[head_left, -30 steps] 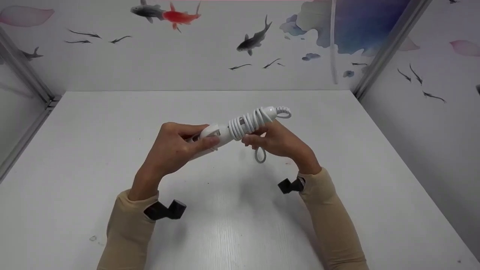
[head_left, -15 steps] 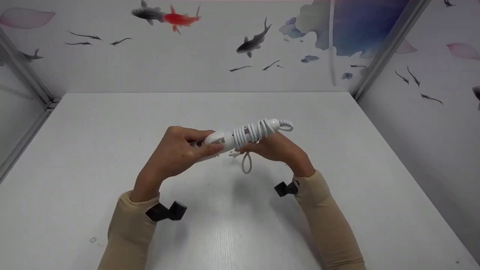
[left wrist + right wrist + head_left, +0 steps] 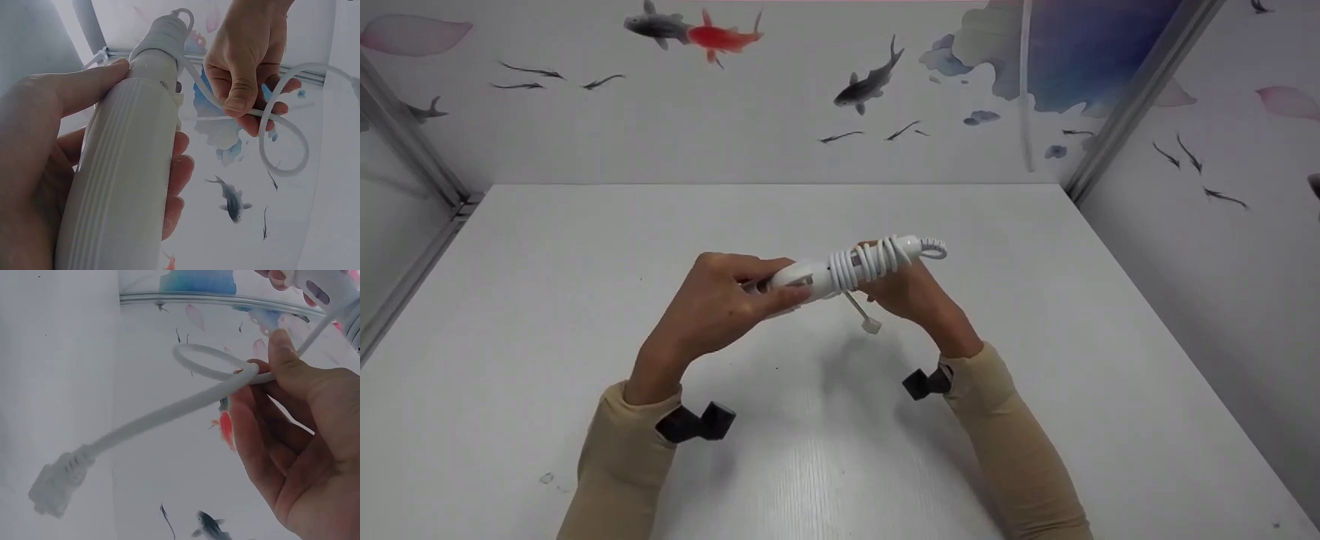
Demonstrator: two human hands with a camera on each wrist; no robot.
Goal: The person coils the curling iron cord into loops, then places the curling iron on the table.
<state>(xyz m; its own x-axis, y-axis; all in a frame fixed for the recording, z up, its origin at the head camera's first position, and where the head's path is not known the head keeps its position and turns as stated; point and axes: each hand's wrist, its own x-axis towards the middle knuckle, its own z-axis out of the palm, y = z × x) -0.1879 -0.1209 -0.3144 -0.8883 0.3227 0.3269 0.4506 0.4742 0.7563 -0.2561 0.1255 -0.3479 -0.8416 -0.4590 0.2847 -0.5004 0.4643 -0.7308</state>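
A white hair styling iron (image 3: 819,277) is held up over the table, its coil end tilted toward the upper right. My left hand (image 3: 709,307) grips its body, with the thumb along the near side in the head view. White power cord (image 3: 877,259) is wound in several turns round the handle. Thumb and fingers of my right hand (image 3: 306,416) pinch the cord's free part just below the coils. From that pinch a small loop (image 3: 284,143) and the plug (image 3: 59,484) hang free. In the head view the handle hides part of the right fingers.
The white table (image 3: 780,465) lies under both hands, with white panels printed with fish behind and at the sides. Metal frame posts (image 3: 1140,105) stand at the corners. Black wrist mounts (image 3: 697,422) stick out from the sleeves.
The iron has come slightly down and right. The hanging cord loop has given way to a short dangling end with the plug, and my right hand has shifted behind the wound handle.
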